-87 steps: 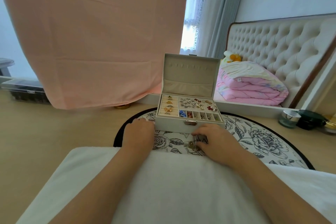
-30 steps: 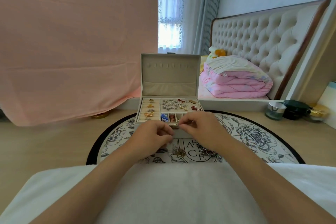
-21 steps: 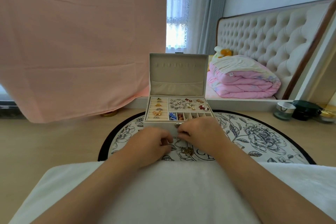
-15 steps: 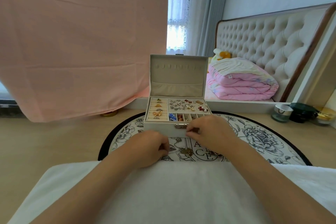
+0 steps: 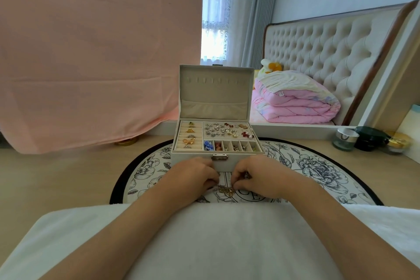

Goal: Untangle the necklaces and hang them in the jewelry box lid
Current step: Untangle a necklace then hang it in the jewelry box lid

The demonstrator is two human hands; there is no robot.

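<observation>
A white jewelry box (image 5: 195,159) stands open on a round floral mat (image 5: 318,170). Its upright lid (image 5: 216,91) has a row of small hooks near the top and a pocket below, with nothing hanging on it. The tray holds rings, earrings and small charms. A small tangle of gold and silver necklaces (image 5: 223,189) lies on the mat just in front of the box. My left hand (image 5: 193,176) and my right hand (image 5: 261,176) rest on either side of the tangle, fingertips pinching at it.
A pink cloth (image 5: 91,52) hangs at the left. A folded pink quilt (image 5: 293,102) lies on a bed at the right. Small jars (image 5: 345,138) stand at the far right of the wooden surface. White fabric (image 5: 216,245) covers the near foreground.
Both hands came down from the box's front edge to the mat and closed in on the necklace tangle. The camera view shifted slightly.
</observation>
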